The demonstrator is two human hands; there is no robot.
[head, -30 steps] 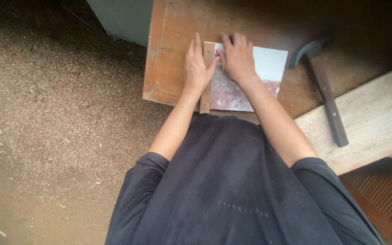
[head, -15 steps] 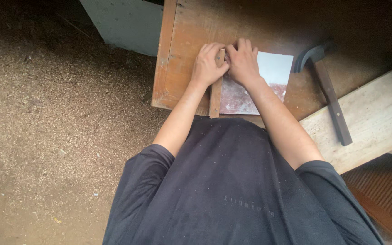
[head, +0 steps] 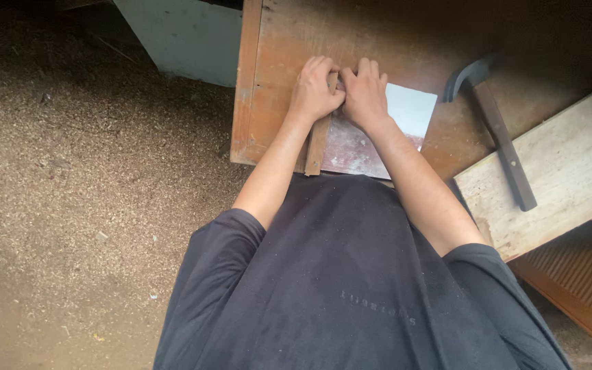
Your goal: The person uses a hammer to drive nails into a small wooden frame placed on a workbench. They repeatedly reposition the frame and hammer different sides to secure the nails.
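The left hand (head: 314, 89) and the right hand (head: 364, 92) sit side by side, touching, on a brown wooden counter (head: 268, 82). The left hand is curled into a loose fist, its grip closed over the far end of a narrow wooden strip (head: 316, 147); the strip runs from under the fingers straight toward the near edge of the counter and ends there. The right hand rests palm down with fingers bent, pressing on a flat square panel (head: 405, 113) that is pale at its far right corner and stained reddish-brown toward the near side. Whether the right hand's grip also pinches the strip cannot be told, since the knuckles of both hands meet right over it. The strip lies along the panel's left edge, touching it.

To the right, well apart from the hands, a claw hammer (head: 491, 123) lies on the counter, its dark head at the far end and its wooden handle pointing near and right, the handle's end resting on a pale plank (head: 563, 171) that crosses the counter's right corner. Left of the counter the floor (head: 90, 171) is covered with sawdust and a few wood scraps. A pale blue-grey board (head: 186, 41) stands at the far left edge of the counter.
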